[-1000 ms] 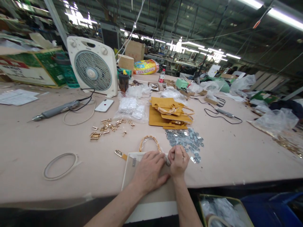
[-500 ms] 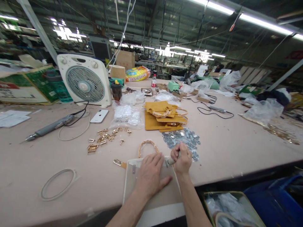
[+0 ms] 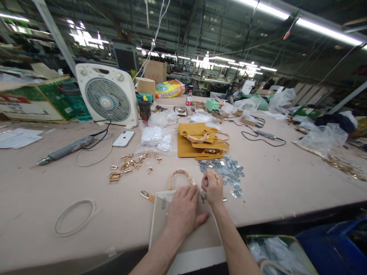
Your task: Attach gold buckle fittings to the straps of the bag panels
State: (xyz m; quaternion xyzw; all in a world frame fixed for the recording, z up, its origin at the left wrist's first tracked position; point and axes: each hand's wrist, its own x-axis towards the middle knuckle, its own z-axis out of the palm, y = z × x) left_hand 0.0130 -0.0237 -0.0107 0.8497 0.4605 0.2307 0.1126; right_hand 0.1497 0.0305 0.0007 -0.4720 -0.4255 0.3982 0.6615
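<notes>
My left hand [image 3: 183,210] lies flat, fingers spread, on a pale bag panel [image 3: 160,221] at the table's near edge. My right hand [image 3: 212,187] is closed in a fist at the panel's top right corner, gripping a small grey tool whose tip pokes out below the fist. A gold braided handle [image 3: 180,175] arches from the panel's top edge, and a gold buckle tab [image 3: 145,195] sticks out at its left. A heap of small silver metal parts [image 3: 225,170] lies just beyond my right hand.
Gold hardware pieces [image 3: 129,164] are scattered to the left, with stacked mustard bag panels [image 3: 200,143] behind. A white fan [image 3: 107,95], phone [image 3: 123,138], grey electric screwdriver [image 3: 64,149], tape loop [image 3: 75,217] and plastic bags [image 3: 156,137] lie around. A bin [image 3: 275,252] stands below the edge.
My right hand has risen a little at the panel's corner and turned, staying closed on the tool. The left hand stays pressed on the panel; the view shifted slightly.
</notes>
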